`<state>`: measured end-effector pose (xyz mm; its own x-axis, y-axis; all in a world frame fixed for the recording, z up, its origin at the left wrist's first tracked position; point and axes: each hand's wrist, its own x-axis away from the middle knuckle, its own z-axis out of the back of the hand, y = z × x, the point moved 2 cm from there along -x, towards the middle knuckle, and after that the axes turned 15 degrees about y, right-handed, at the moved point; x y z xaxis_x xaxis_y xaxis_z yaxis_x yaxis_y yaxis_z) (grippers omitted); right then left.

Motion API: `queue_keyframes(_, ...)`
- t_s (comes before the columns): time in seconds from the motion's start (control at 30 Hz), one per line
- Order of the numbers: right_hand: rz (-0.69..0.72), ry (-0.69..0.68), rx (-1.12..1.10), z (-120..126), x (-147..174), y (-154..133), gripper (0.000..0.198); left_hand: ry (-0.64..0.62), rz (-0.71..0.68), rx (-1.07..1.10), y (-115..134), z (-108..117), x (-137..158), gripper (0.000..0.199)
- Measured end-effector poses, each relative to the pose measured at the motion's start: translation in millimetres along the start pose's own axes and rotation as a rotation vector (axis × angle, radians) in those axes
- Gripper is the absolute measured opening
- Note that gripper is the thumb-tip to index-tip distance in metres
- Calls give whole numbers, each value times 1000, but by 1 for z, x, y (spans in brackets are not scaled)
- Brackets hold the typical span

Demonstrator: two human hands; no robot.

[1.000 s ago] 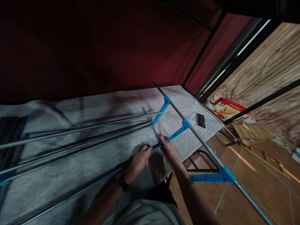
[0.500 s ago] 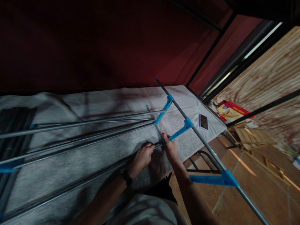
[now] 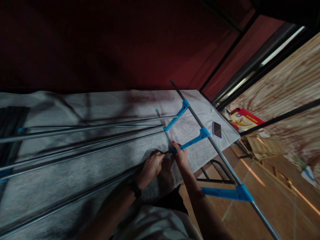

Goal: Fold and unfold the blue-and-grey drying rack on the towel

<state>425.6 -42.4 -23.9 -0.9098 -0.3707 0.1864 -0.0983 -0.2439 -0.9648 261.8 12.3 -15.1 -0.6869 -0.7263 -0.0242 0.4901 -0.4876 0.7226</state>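
My left hand (image 3: 152, 165), with a dark band on its wrist, is closed around a thin metal tube (image 3: 112, 180) near its right end. Close beside it, my right hand (image 3: 181, 155) grips the inner end of a blue plastic bracket (image 3: 193, 141), where that tube meets it. The bracket's wide end sits on a long grey pole (image 3: 218, 151) running diagonally. Another blue bracket (image 3: 178, 115) is farther up the pole, and a third blue bracket (image 3: 226, 193) lower down. Several metal tubes stretch leftward from the bracket ends. My fingers hide the joint itself.
A grey-white blanket (image 3: 100, 163) covers the bed under the frame. On its right part lies a phone (image 3: 217, 130). Dark tubes (image 3: 12, 123) are bundled at the far left. Beyond the bed's edge stand a red and yellow box (image 3: 246, 119) and a wooden folding piece (image 3: 265, 145).
The tubes and bundle at the left have shifted leftward in view, and the pole's top end slightly right. Both hands keep nearly the same place and grip.
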Motion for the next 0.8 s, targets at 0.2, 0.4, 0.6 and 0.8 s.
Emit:
queue_keyframes(0.2,-79,54,-42,-2,8,-2,37,-21,21,9,0,-2,4,47)
queue_keyframes(0.4,-100,73,-121,-6,9,7,40,19,14,5,7,2,5,48)
queue_keyframes(0.6,-103,127,-119,-12,8,12,52,47,19,1,8,0,8,52)
queue_keyframes(0.8,-43,109,-117,-14,7,16,41,72,0,-3,5,0,9,52)
